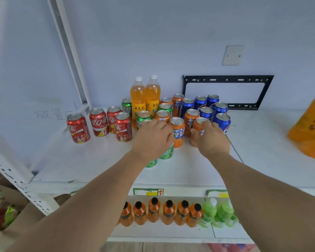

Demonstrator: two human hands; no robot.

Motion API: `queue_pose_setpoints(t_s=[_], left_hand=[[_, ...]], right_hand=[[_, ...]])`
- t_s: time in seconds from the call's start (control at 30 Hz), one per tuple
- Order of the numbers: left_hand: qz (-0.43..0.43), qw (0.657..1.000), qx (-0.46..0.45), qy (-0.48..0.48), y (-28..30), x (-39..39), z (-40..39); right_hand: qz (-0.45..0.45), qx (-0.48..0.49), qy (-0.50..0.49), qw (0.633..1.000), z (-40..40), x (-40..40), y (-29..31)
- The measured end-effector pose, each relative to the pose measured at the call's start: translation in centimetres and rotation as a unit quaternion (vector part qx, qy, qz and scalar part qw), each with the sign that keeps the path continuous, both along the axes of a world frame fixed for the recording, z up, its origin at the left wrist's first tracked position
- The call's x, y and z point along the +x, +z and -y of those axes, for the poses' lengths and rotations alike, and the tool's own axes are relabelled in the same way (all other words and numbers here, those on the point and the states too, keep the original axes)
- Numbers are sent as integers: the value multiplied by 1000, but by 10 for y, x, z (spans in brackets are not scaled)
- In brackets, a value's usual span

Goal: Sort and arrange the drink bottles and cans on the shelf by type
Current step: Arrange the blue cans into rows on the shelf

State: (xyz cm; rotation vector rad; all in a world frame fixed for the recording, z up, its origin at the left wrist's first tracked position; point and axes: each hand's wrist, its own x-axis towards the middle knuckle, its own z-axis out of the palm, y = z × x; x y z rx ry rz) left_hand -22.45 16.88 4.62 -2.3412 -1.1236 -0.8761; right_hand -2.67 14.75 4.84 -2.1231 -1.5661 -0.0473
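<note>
A person's left hand grips two green Sprite cans from above, fingers curled over their tops, the cans' lower halves showing beneath the palm near the front of the white shelf. The right hand wraps around an orange Fanta can, thumb on its left side and fingers over its rim. Between the two hands stands another Fanta can, upright and untouched. Behind the hands the drinks crowd together: more green and orange cans mixed in the middle, two tall orange soda bottles with white caps at the back, and a cluster of blue Pepsi cans to the right. Four red Coca-Cola cans stand apart on the left. A blurred orange package lies at the shelf's far right. On the shelf below, orange bottles with black caps stand in a row beside green bottles. A black metal bracket is fixed to the wall behind.
</note>
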Motion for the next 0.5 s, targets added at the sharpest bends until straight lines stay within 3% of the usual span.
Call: queue_pose_setpoints(t_s=[0.17,0.5], left_hand=[[1,998,-54,-17,-5,48,-1],[142,966,-209,50,7,138,-28]], right_hand=[[-30,7,-22,999,-14,38,-4],[-173,13,-36,984,-49,116,-18]])
